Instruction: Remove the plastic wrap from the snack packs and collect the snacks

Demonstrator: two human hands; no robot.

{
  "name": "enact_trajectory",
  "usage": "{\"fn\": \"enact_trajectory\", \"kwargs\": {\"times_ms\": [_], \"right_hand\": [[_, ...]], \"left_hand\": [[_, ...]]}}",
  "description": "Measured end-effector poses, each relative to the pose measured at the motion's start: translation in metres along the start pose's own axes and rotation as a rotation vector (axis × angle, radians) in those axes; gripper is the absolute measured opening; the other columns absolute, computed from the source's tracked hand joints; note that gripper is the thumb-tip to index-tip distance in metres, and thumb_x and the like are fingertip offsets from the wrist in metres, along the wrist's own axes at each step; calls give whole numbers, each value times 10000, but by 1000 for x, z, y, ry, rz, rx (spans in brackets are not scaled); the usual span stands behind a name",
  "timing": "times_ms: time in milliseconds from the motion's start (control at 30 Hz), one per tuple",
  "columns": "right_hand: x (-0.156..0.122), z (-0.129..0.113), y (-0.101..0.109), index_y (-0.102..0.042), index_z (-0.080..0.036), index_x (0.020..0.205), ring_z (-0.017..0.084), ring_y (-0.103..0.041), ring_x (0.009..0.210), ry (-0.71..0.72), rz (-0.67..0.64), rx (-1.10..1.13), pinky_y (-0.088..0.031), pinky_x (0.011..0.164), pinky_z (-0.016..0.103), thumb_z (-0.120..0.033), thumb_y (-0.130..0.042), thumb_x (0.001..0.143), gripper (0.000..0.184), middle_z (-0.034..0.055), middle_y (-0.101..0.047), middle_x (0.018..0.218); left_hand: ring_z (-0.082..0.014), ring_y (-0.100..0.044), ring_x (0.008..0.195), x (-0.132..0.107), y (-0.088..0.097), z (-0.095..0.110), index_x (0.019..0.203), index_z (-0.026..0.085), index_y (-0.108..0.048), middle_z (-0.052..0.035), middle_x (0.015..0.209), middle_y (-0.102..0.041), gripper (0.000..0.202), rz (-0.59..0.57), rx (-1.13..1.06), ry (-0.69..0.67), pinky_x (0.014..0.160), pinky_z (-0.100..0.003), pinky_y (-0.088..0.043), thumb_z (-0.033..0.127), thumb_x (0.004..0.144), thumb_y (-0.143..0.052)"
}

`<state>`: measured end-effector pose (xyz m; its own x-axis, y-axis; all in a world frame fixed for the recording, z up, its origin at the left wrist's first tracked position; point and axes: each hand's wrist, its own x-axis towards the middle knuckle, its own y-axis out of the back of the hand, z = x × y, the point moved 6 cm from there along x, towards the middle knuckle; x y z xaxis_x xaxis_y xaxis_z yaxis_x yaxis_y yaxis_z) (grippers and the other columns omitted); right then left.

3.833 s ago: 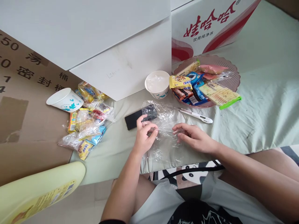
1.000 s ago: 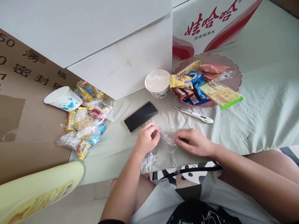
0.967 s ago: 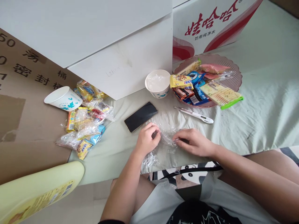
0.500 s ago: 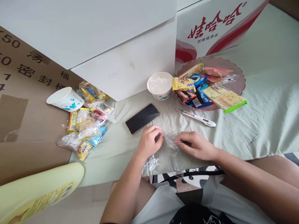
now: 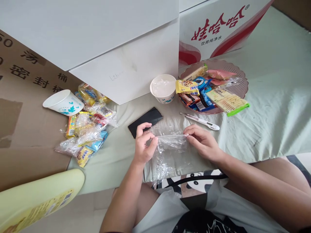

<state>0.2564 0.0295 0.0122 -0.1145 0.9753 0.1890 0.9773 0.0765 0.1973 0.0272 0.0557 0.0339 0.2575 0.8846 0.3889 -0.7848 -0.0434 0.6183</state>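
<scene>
A clear plastic bag point(image 5: 171, 142) is stretched between my two hands, above the near edge of the cloth. My left hand point(image 5: 145, 144) pinches one end of its straight edge between thumb and forefinger. At the other end, my right hand point(image 5: 202, 142) grips the same edge with its fingertips. Crinkled film hangs down below the edge toward my lap. Just beyond my left hand lies a black phone point(image 5: 145, 121), partly covered by the fingers. Past my right hand rests a white pen-like stick with a small display point(image 5: 200, 121).
A pink scalloped plate point(image 5: 239, 69) holds several wrapped snacks. Beside it stands a paper bowl point(image 5: 163, 89) with clear plastic inside. At the left, a tipped paper cup point(image 5: 63, 103) lies by a heap of bagged snacks point(image 5: 89, 129). White boxes point(image 5: 145, 64) stand behind.
My hands have moved apart, and the crumpled plastic between them is now pulled into a straight edge. My left hand has shifted left, over the phone's near corner. The view has shifted slightly.
</scene>
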Motion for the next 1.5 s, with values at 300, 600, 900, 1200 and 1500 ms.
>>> {"fn": "enact_trajectory", "kwargs": {"times_ms": [300,600,900,1200,1500], "right_hand": [[-14,12,-14,-493,-256,919,158,-569,471,-252,-54,138,-549,616,337,-542,-422,1018,310,-59,-540,490],[-9,7,-22,-543,-204,1112,130,-531,522,-213,-283,252,-449,506,271,-669,-575,887,517,-16,-590,701],[-9,3,-22,-526,-208,811,138,-571,633,-177,-221,157,-469,621,276,-538,-483,993,379,14,-620,693],[-11,25,-26,-445,-252,1091,131,-501,465,-436,-174,530,-413,467,256,-651,-568,881,467,-74,-521,574],[-8,21,-28,-572,-247,1169,288,-615,1183,-238,-229,557,-492,1028,447,-836,-574,766,713,121,-662,1210]], "left_hand": [[-306,-436,1443,0,-3,2,662,193,-609,-112,1324,-653,337,-13,-36,13,1159,-575,-395,369,947,-568],[-245,-720,962,5,-2,5,650,204,-634,-60,777,-744,367,-10,-215,59,912,-439,-559,389,954,-545],[-92,-363,324,-6,-18,-13,604,219,-472,55,365,-408,525,-179,-469,472,375,-244,-294,643,906,-543],[-132,-587,507,-6,-31,-13,633,171,-623,-19,569,-636,379,-374,-716,606,487,-247,-461,509,752,-744],[-147,-685,659,-8,-30,-19,832,201,-638,-18,759,-736,283,27,-674,573,671,-275,-563,464,800,-739]]}}
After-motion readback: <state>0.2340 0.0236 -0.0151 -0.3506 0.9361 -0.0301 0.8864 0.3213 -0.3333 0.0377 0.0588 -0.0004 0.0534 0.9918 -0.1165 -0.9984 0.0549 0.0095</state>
